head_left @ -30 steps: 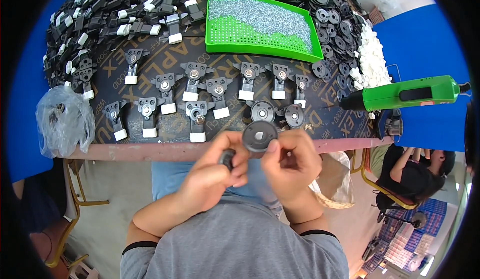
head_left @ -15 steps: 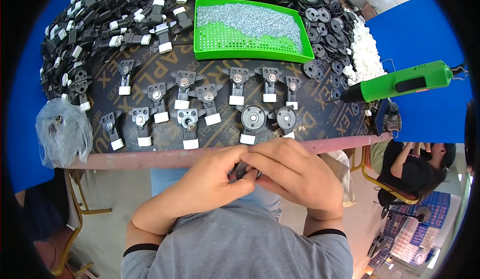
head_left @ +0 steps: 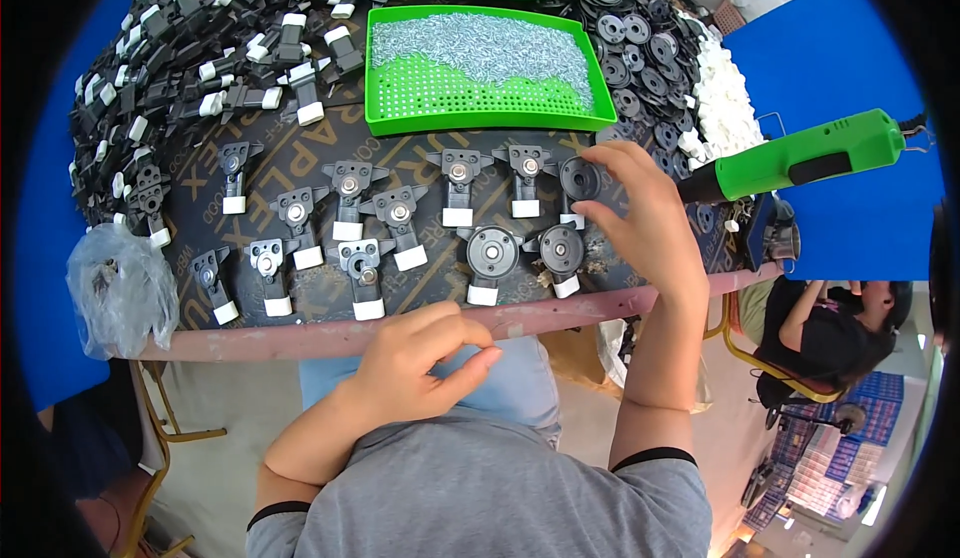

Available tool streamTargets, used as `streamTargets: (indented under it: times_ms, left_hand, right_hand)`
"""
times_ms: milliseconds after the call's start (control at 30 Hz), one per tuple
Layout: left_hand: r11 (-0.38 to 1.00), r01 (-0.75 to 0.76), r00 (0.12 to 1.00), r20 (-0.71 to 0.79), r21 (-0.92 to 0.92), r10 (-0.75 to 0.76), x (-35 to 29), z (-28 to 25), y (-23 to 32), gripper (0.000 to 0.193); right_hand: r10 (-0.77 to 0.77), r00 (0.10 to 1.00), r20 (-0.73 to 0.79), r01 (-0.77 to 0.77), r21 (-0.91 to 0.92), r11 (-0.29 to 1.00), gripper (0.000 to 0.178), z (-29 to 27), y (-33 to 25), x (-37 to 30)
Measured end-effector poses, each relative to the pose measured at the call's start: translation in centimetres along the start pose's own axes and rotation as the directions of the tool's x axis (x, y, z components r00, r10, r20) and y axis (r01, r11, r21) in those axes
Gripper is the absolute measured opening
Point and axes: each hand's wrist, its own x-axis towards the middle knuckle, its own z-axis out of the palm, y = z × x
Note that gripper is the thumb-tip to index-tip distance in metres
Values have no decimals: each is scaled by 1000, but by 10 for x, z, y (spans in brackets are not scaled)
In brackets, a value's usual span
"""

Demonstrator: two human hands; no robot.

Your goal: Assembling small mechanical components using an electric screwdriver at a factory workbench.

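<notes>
My right hand (head_left: 640, 203) is over the right end of the parts rows. Its thumb and fingertips pinch the rim of a black grooved disc (head_left: 579, 180), which lies over a black bracket with a white end (head_left: 571, 220). Just in front of the table edge is my left hand (head_left: 425, 360), fingers curled and thumb close to the index finger. Whatever it holds, if anything, is hidden. Two brackets nearby carry discs, one at the middle (head_left: 493, 252) and one to its right (head_left: 561, 248). Several others, such as a bracket with a loose-looking metal piece (head_left: 362, 276), lie without discs.
A green tray (head_left: 372, 83) of small metal pins stands behind the rows. Bracket parts (head_left: 190, 48) are heaped far left; black discs (head_left: 640, 58) and white pieces (head_left: 725, 93) are piled right. A green power screwdriver (head_left: 810, 161) and a plastic bag (head_left: 122, 293) flank the work.
My hands have come apart. The right one has moved up and right, bringing a black disc to the rightmost bracket; the left has dropped slightly left. The table appears shifted slightly in view.
</notes>
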Motion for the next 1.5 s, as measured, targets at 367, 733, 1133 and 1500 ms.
streamTargets:
  times_ms: [367, 733, 1133, 1500]
  left_hand:
    - [998, -4, 999, 33, -67, 6, 4, -3, -4, 11]
    - [986, 37, 993, 115, -165, -17, 1, -20, 2, 64]
    - [837, 70, 940, -244, -543, -237, 15, -12, 26, 51]
    - [644, 84, 925, -181, -760, -335, -2, -16, 15, 18]
  right_hand:
    - [114, 992, 59, -115, 14, 993, 48, 0, -2, 5]
    - [1, 994, -113, -14, -118, 993, 47, -2, -26, 0]
    - [9, 988, 156, -106, 628, 771, 10, 20, -109, -21]
    - [26, 1000, -12, -10, 713, 701, 11, 36, -97, -37]
